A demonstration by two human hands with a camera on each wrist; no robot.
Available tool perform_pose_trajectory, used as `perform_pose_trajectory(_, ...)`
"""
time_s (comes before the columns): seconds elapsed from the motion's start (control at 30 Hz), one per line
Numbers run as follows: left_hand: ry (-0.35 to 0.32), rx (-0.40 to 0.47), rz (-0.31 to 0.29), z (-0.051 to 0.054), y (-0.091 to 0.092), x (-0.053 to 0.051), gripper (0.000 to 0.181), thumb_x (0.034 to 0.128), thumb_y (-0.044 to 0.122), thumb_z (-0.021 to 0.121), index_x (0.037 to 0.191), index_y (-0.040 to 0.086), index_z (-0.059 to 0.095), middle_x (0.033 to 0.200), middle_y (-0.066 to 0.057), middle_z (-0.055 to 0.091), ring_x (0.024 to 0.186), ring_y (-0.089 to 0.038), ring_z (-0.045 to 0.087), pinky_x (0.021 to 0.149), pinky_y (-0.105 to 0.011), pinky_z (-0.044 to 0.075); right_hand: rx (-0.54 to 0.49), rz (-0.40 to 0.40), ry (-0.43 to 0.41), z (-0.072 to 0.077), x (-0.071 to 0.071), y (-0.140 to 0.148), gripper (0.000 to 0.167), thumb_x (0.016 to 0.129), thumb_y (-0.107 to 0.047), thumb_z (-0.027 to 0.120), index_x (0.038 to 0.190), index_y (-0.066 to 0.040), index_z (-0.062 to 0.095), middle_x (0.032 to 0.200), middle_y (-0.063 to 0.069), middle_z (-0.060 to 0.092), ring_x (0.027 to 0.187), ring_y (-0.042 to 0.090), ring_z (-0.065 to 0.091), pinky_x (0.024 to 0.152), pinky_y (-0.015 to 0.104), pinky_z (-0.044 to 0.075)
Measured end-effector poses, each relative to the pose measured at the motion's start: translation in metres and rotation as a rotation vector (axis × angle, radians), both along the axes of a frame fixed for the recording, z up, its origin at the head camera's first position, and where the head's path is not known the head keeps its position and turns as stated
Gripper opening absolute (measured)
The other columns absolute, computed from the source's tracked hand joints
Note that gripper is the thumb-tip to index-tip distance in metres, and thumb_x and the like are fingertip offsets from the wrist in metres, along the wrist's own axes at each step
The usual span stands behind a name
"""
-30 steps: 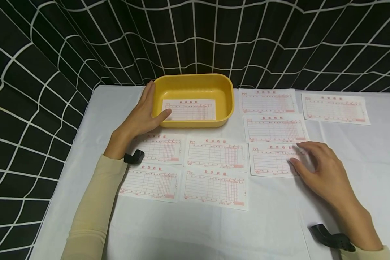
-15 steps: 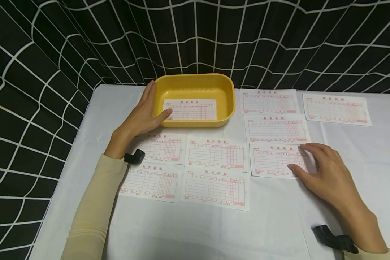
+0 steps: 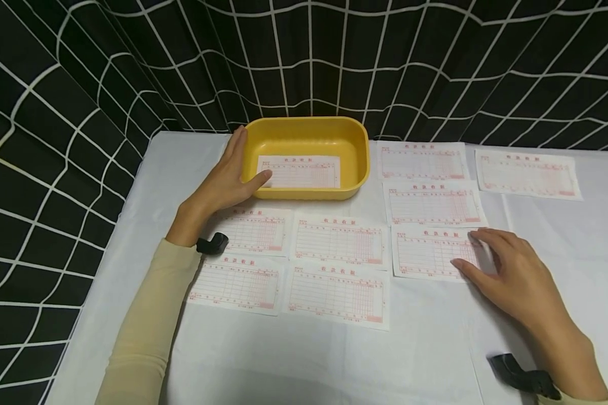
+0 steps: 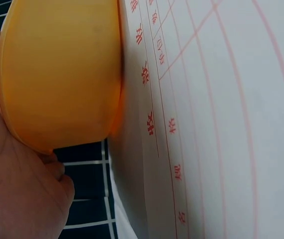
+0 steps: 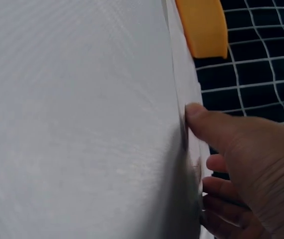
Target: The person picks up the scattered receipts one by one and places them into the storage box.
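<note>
In the head view, my left hand grips the left end of a yellow plastic basin, its thumb over the front rim. One white receipt slip with red print lies flat inside. The left wrist view shows this hand against the basin's orange-looking outer wall. On the right, my right hand pinches the right edge of a receipt slip, thumb on the print and fingertips near its top right corner. In the right wrist view the thumb of the hand meets the paper's edge; the pinch is partly hidden.
Several more receipt slips lie flat: two at the back right, like this far slip, one middle slip, and a block including this front slip. A black curtain with white grid lines borders the white tablecloth.
My right thumb and fingertips have drawn slightly closer together on the slip's right edge. The left hand keeps its place on the basin. The head view has shifted a little.
</note>
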State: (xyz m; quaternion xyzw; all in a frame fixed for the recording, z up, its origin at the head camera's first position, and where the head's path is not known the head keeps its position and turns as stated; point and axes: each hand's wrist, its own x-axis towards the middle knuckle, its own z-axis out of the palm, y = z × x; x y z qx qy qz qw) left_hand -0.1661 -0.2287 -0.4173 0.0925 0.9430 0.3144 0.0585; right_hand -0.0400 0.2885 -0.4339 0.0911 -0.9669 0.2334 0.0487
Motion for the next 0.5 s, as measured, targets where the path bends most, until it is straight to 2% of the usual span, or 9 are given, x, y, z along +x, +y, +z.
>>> perform_pose_trajectory(0.3, 0.004, -0.004, 0.002, 0.0003, 0.0004, 0.0014, 0.109, 0.0975, 0.061, 0.059, 0.171, 0.015, -0.006, 0.181, -0.002, -0.01, 0.168, -0.026, 0.008, 0.134, -0.054, 0.022, 0.027, 0.008, -0.019, 0.002, 0.0027, -0.0014, 0.06, 0.086, -0.02, 0.088, 0.135, 0.004, 0.064, 0.134, 0.037, 0.064, 0.122, 0.057, 0.056, 0.098, 0.07, 0.041)
perform_pose_trajectory(0.5, 0.005, -0.008, -0.004, -0.0006, 0.0024, 0.0003, 0.108, 0.0979, 0.06, 0.059, 0.171, 0.015, -0.007, 0.181, -0.002, -0.011, 0.168, -0.026, 0.007, 0.134, -0.053, 0.022, 0.049, -0.044, -0.052, 0.0077, 0.006, -0.005, 0.062, 0.086, -0.017, 0.087, 0.139, 0.003, 0.062, 0.135, 0.038, 0.062, 0.125, 0.06, 0.054, 0.094, 0.074, 0.042)
